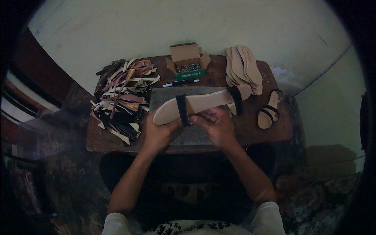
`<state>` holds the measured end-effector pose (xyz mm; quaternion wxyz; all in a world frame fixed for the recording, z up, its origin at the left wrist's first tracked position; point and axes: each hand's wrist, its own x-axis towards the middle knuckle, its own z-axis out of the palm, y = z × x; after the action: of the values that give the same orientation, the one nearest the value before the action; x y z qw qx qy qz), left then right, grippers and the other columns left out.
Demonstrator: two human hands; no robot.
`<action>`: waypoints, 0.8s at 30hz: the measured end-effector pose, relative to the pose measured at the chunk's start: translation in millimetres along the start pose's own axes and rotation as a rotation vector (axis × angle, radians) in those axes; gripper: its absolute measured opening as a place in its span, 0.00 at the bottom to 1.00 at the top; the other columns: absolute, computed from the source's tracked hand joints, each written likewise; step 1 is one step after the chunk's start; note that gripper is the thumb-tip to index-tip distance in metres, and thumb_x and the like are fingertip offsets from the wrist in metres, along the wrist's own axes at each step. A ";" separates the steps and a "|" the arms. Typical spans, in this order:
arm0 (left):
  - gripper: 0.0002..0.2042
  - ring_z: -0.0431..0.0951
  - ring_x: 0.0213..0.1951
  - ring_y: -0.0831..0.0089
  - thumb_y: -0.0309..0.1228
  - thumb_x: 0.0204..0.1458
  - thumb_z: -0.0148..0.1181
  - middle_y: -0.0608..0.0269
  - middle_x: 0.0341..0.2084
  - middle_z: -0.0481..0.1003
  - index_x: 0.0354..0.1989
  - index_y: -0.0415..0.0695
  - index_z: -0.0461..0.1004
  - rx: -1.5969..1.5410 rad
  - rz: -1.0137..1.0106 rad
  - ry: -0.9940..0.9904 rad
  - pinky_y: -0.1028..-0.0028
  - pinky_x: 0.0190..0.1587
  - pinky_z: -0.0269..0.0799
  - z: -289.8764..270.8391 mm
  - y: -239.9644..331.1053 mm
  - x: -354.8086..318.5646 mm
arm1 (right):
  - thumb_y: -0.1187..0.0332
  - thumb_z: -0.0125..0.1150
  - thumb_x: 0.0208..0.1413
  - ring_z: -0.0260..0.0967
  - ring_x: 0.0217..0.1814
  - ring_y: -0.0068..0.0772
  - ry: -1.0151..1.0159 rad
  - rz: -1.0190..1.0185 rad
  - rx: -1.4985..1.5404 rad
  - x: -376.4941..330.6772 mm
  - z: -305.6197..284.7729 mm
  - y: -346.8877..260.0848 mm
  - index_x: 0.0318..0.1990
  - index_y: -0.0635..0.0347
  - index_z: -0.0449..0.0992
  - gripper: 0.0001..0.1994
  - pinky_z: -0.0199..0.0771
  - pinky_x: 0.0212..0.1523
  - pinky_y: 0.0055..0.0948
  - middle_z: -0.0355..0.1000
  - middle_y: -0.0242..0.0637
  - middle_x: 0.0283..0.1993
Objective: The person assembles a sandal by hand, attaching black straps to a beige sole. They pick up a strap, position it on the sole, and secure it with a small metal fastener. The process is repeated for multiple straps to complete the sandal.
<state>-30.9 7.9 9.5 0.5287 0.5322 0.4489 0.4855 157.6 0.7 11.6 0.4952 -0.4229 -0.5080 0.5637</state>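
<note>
A beige flat sandal [203, 102] is held lengthwise above the table, its toe end to the left. One black strap [181, 107] crosses its front part and another black strap [236, 100] loops over the heel end. My left hand [159, 131] is closed around the near edge of the toe end, with the thumb by the front strap. My right hand [217, 124] is closed at the sole's near edge, its thumb and finger pinching beside the lower end of the front strap. Part of the right fingers is hidden under the sandal.
Below the sandal lies a grey slab [168, 94] on the brown wooden table [258, 135]. Assorted strap strips [125, 92] are heaped at left. Behind are an open green box of nails [189, 73] and a pen [181, 83]. Insoles [250, 72] and strapped sandals [265, 119] lie right.
</note>
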 end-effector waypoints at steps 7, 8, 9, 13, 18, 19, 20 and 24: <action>0.19 0.81 0.41 0.69 0.27 0.47 0.70 0.55 0.40 0.80 0.47 0.34 0.75 0.009 0.008 0.029 0.71 0.44 0.76 2.8 -4.5 0.0 | 0.75 0.67 0.54 0.75 0.50 0.30 0.043 -0.024 -0.048 -0.4 3.1 -1.7 0.46 0.69 0.76 0.13 0.73 0.53 0.30 0.78 0.42 0.45; 0.19 0.81 0.41 0.69 0.27 0.47 0.70 0.55 0.39 0.80 0.46 0.34 0.75 0.024 0.009 0.033 0.71 0.44 0.76 2.5 -4.8 0.1 | 0.75 0.66 0.54 0.75 0.49 0.30 0.044 -0.022 -0.047 -0.7 3.4 -2.9 0.46 0.69 0.77 0.13 0.73 0.53 0.30 0.79 0.42 0.44; 0.18 0.81 0.41 0.69 0.26 0.47 0.70 0.55 0.39 0.80 0.46 0.34 0.75 0.015 0.005 0.029 0.71 0.44 0.76 2.8 -3.5 -0.1 | 0.75 0.66 0.54 0.76 0.49 0.30 0.044 -0.019 -0.045 -0.8 3.5 -3.4 0.45 0.69 0.77 0.12 0.73 0.53 0.30 0.79 0.42 0.44; 0.17 0.81 0.40 0.70 0.26 0.47 0.70 0.56 0.38 0.81 0.45 0.34 0.76 0.011 -0.007 0.031 0.71 0.44 0.75 6.4 0.6 -1.4 | 0.76 0.65 0.54 0.76 0.48 0.30 0.026 0.011 -0.022 0.6 -1.1 1.2 0.45 0.69 0.77 0.11 0.73 0.52 0.30 0.79 0.42 0.43; 0.16 0.81 0.40 0.72 0.26 0.48 0.69 0.58 0.38 0.81 0.45 0.34 0.76 0.017 0.029 0.012 0.72 0.43 0.76 4.1 -0.7 -3.5 | 0.77 0.66 0.53 0.76 0.48 0.31 0.032 -0.005 -0.048 -0.8 1.0 -3.1 0.46 0.70 0.76 0.13 0.73 0.53 0.30 0.79 0.43 0.43; 0.16 0.81 0.40 0.72 0.26 0.48 0.69 0.58 0.38 0.81 0.45 0.34 0.76 0.008 0.038 0.008 0.72 0.43 0.76 5.1 1.7 -4.3 | 0.77 0.66 0.53 0.76 0.49 0.31 0.039 -0.017 -0.054 -1.4 1.5 -3.8 0.46 0.70 0.76 0.13 0.73 0.53 0.30 0.79 0.43 0.43; 0.16 0.81 0.40 0.72 0.26 0.49 0.69 0.58 0.38 0.81 0.45 0.34 0.76 -0.001 0.046 0.004 0.73 0.43 0.76 5.9 3.6 -4.8 | 0.76 0.66 0.53 0.76 0.49 0.31 0.045 -0.029 -0.060 -2.0 2.0 -4.2 0.46 0.70 0.76 0.13 0.73 0.53 0.30 0.79 0.43 0.44; 0.15 0.81 0.40 0.72 0.26 0.50 0.68 0.58 0.38 0.81 0.45 0.34 0.76 0.025 0.027 -0.007 0.73 0.43 0.76 7.0 5.7 -3.8 | 0.79 0.65 0.53 0.76 0.50 0.31 0.068 -0.044 -0.041 -1.8 1.4 0.9 0.46 0.70 0.76 0.13 0.74 0.52 0.28 0.78 0.42 0.45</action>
<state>-24.7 3.0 15.2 0.5170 0.5465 0.4459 0.4850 156.4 -1.3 10.8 0.5157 -0.4406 -0.5117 0.5273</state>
